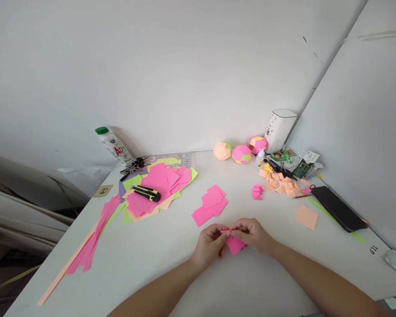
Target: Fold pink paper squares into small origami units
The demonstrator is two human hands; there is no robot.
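My left hand [208,245] and my right hand [253,234] meet over the near middle of the white table [171,268]. Both pinch one small pink paper square [235,244], folded along its top edge. The fingers of both hands are closed on it. Just beyond lie a few loose pink squares [210,204] and a small heap of folded pink pieces [257,192].
A pile of pink, green and peach sheets [158,187] with a yellow-black utility knife [146,192] lies at the left, paper strips [89,240] near the left edge. Three paper balls [240,153], folded peach pieces [283,184], a peach square [306,217], a black phone [338,208], a bottle [113,144] and keys [133,165] stand further back.
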